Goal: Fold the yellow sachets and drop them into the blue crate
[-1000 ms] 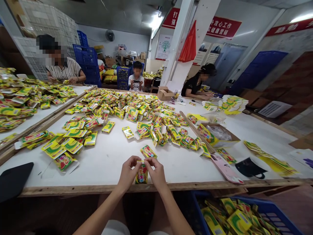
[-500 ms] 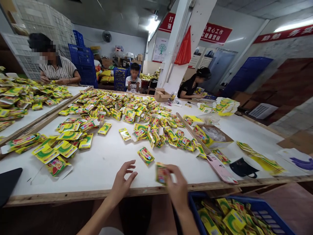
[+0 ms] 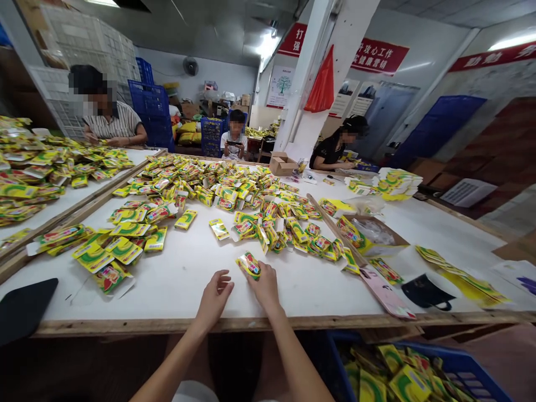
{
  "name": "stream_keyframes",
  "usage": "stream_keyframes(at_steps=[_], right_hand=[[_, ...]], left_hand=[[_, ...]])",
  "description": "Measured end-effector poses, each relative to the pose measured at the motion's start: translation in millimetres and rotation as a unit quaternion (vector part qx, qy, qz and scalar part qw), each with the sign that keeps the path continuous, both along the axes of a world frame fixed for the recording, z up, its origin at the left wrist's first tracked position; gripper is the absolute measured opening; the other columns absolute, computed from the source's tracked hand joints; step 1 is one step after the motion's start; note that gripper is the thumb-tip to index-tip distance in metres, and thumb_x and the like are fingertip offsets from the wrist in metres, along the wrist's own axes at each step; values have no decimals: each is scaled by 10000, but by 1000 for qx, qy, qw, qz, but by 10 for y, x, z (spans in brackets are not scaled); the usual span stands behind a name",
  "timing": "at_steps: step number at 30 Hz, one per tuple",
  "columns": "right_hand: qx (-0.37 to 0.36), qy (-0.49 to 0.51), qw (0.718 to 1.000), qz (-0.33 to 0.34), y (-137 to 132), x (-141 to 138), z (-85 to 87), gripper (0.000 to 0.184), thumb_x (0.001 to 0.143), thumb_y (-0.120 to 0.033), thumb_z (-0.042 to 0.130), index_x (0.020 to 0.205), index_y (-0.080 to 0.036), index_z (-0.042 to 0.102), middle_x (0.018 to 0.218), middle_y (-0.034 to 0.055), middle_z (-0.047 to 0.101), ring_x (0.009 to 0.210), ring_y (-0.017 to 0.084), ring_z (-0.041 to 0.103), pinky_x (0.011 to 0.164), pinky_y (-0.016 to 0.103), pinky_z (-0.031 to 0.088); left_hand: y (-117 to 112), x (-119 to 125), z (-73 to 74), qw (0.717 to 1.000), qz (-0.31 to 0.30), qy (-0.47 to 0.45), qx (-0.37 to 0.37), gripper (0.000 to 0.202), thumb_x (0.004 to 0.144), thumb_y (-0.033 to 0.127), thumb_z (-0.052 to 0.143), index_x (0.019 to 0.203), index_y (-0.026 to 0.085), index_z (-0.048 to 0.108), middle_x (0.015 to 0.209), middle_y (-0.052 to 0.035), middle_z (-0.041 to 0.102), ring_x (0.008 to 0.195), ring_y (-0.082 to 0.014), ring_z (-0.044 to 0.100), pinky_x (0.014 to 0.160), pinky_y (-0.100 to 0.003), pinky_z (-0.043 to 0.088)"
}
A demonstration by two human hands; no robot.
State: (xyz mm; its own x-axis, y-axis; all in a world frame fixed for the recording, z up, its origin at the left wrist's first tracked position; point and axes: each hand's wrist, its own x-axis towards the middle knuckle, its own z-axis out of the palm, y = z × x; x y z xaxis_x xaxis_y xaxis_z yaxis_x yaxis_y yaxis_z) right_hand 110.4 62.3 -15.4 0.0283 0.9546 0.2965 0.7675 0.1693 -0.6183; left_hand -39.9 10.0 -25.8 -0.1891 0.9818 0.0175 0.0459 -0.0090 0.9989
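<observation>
My right hand (image 3: 263,288) reaches onto the white table (image 3: 184,279) and closes its fingers on a small yellow and green packet (image 3: 248,263) lying near the front edge. Just to its left, my left hand (image 3: 215,298) hovers over the table with fingers spread, holding nothing. Several more packets of the same kind lie in a heap (image 3: 234,201) across the middle of the table, beyond both hands.
A blue crate (image 3: 419,371) with finished packets sits below the table edge at my right. A black pad (image 3: 23,307) lies at front left, a cardboard box (image 3: 368,231) and black bag (image 3: 427,290) at right. Three people sit at the far side.
My right hand dropped the packet it held toward the blue crate and came back to take a new packet on the table. My left hand let go and opened.
</observation>
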Motion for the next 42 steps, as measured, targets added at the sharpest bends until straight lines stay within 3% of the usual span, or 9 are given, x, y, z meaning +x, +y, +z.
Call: stream_keyframes(at_steps=[4, 7, 10, 16, 22, 28, 32, 37, 42], right_hand=[[29, 144, 987, 59, -344, -117, -71, 512, 628, -261, 759, 1085, -181, 543, 1050, 105, 606, 985, 284, 561, 862, 411, 472], [-15, 264, 958, 115, -486, -79, -13, 443, 734, -300, 683, 1120, -212, 485, 1093, 84, 601, 962, 232, 598, 813, 359, 508], [-52, 338, 924, 169, -456, 29, 84, 333, 846, -268, 542, 1164, -230, 450, 1030, 55, 631, 875, 183, 636, 764, 309, 519], [-80, 306, 926, 207, -400, 263, 138, 338, 824, -221, 569, 1148, -236, 471, 780, -21, 617, 713, 155, 635, 667, 257, 505], [-78, 287, 929, 222, -431, 364, 142, 233, 868, -262, 524, 1098, -227, 511, 858, 11, 656, 790, 167, 649, 726, 272, 511], [-45, 320, 931, 168, -487, 353, 106, 312, 855, -285, 545, 1143, -227, 439, 933, 42, 658, 774, 173, 664, 698, 280, 536], [-43, 308, 933, 182, -479, 388, 119, 280, 857, -287, 538, 1127, -223, 494, 1015, 59, 640, 779, 168, 653, 727, 292, 531], [-57, 295, 935, 191, -414, 462, 192, 257, 858, -302, 547, 1099, -222, 502, 885, 25, 642, 770, 172, 642, 717, 284, 522], [-45, 283, 938, 197, -429, 514, 202, 266, 864, -286, 543, 1117, -223, 495, 908, 29, 642, 778, 169, 638, 730, 290, 517]], left_hand=[[44, 33, 17, 993, -2, -118, -1, 576, 729, 420, 676, 1185, 195, 406, 955, -86, 669, 802, -203, 676, 720, -339, 529], [-15, 63, 128, 989, -69, -128, 22, 537, 757, 363, 665, 1196, 225, 387, 944, -58, 676, 821, -200, 679, 735, -321, 526], [-81, 62, 203, 984, -141, -102, 44, 465, 808, 312, 613, 1215, 231, 403, 1022, -67, 666, 872, -197, 665, 775, -321, 516], [-78, 65, 166, 976, -210, -31, 46, 280, 813, 232, 580, 1088, 187, 546, 1071, -78, 658, 868, -196, 648, 811, -327, 503], [-63, 165, 253, 979, -189, 7, 72, 270, 823, 239, 548, 1084, 183, 585, 1064, -71, 668, 940, -207, 628, 860, -325, 489], [-37, 240, 209, 987, -144, 10, 64, 270, 843, 348, 536, 1043, 178, 601, 1014, -77, 676, 926, -216, 632, 838, -337, 501], [-21, 258, 169, 986, -150, -3, 69, 310, 833, 341, 553, 1098, 183, 582, 1039, -75, 665, 917, -209, 628, 828, -330, 501], [13, 252, 220, 984, -164, -5, 74, 270, 841, 303, 543, 1080, 185, 587, 1034, -80, 655, 915, -205, 618, 820, -317, 491], [54, 258, 285, 980, -187, -6, 70, 276, 847, 307, 541, 1098, 195, 553, 938, -57, 643, 894, -199, 615, 787, -301, 486]])
